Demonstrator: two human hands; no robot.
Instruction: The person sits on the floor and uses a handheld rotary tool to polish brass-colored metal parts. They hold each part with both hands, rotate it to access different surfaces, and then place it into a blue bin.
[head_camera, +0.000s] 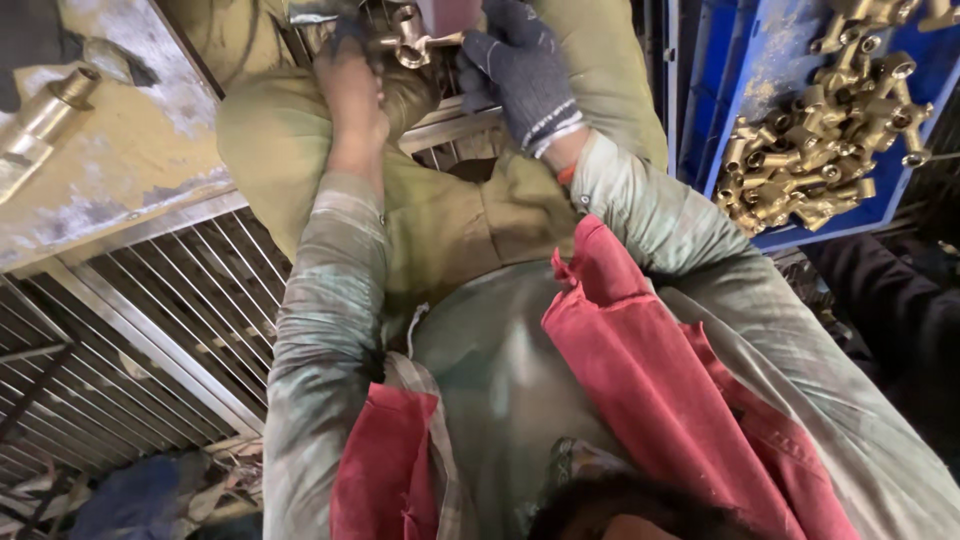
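Note:
A small brass fitting with a short side stem is held between both hands at the top of the view, above my knees. My left hand is bare and grimy and grips the fitting's left side. My right hand wears a dark knit glove with a white cuff and pinches the stem on the right. My sleeves are dusty grey-green, and a red cloth hangs over my chest.
A blue crate at the upper right holds a heap of several brass fittings. A worn bench top at the upper left carries a brass cylinder part. A metal grate floor lies at the left.

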